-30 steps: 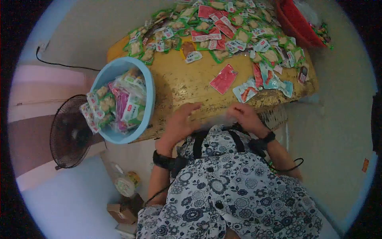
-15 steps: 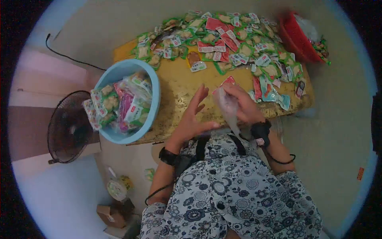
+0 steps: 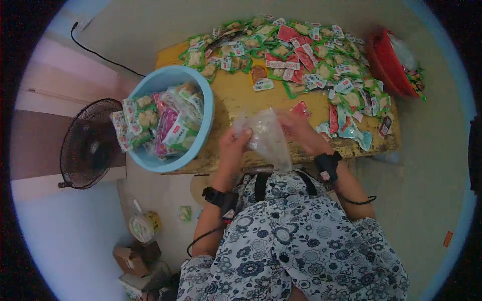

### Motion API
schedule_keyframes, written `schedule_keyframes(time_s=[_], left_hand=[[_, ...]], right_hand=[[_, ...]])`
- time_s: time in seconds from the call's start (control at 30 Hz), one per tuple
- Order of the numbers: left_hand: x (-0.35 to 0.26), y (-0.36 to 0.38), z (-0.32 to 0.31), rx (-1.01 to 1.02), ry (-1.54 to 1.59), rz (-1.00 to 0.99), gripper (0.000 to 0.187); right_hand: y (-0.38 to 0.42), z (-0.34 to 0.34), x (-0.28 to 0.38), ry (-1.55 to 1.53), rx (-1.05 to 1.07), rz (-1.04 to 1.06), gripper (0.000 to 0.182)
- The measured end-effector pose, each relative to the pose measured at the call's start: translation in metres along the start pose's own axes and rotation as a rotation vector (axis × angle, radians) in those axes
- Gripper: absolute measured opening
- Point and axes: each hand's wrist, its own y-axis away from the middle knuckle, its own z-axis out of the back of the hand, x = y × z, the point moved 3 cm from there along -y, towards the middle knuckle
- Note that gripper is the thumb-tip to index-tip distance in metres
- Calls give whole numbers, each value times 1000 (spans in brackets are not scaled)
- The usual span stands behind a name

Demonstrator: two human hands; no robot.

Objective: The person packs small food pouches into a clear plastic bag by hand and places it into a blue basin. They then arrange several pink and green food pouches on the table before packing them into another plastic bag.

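Bag (image 3: 269, 136) of clear, crinkled, shiny plastic.

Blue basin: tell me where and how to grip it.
I'd grip the basin by its right rim, coming from the table's middle and closing over the lip. That stretch of rim is bare, whereas packets spill over the left. It looks well filled, so a second hand on the far rim would probably help.
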Motion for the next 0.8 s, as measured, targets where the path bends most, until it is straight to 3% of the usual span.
schedule_keyframes(time_s=[0.03, 0.1, 0.3, 0.4, 0.5, 0.6, 0.7, 0.8], left_hand=[[1, 0, 1, 3, 15, 4, 27], [4, 0, 1, 12, 44, 12, 27], [29, -10, 16, -48, 145, 89, 38], [46, -14, 37, -171, -211, -91, 49], [29, -1, 35, -191, -500, -306, 42], [-13, 20, 6, 88, -455, -70, 30], [-30, 23, -17, 187, -593, 39, 27], [-12, 11, -21, 52, -206, 82, 28]], right_hand=[[2, -1, -6, 88, 24, 3, 35], [1, 3, -40, 20, 58, -188, 30], [5, 1, -40, -23, -110, -103, 20], [7, 6, -38, 275, -202, 68, 19], [11, 4, -30, 435, -253, 111, 19], [9, -7, -18, 561, -287, 164, 21], [1, -16, -5, 654, -243, 118, 21], [-1, -24, 13, 792, -169, 115, 21]])
